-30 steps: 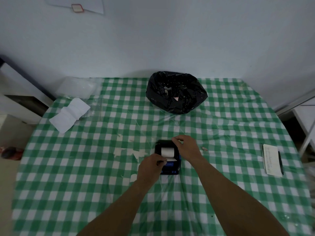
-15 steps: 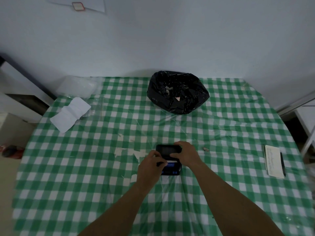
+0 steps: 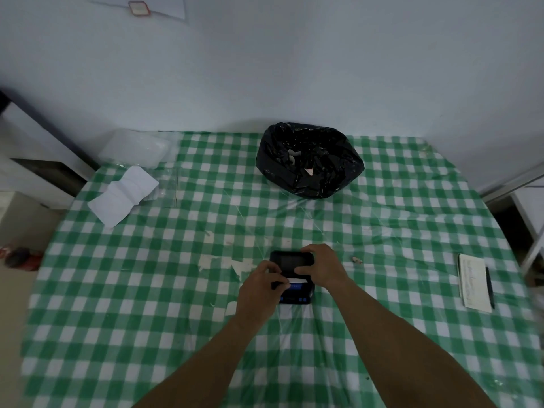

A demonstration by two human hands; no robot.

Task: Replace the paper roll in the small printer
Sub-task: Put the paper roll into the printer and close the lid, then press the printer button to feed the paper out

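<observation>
The printer (image 3: 294,278) is sitting near the middle of the table (image 3: 147,319), on a green-and-white checked cloth under clear plastic. It is small, black and boxy, with its dark glossy lid (image 3: 293,259) lying down over the far half and a blue panel showing on the near half. A short white strip of paper (image 3: 298,280) is sticking out across the slot between lid and panel.

The left hand (image 3: 259,293) is curling against the printer's left side, its thumb and forefinger pinching the left end of the strip. The right hand (image 3: 323,267) is lying over the right side of the lid, fingers pressed together, with the thumb pointing in along the lid's near edge.

There is one printer and one strip of paper, with two hands working at it. One black bag (image 3: 309,160) is sitting open at the far side of the table. One folded white sheet (image 3: 123,195) is lying at the far left beside one clear plastic packet (image 3: 138,148). One notepad (image 3: 474,282) is lying at the right edge with one pen (image 3: 490,287) alongside it.
</observation>
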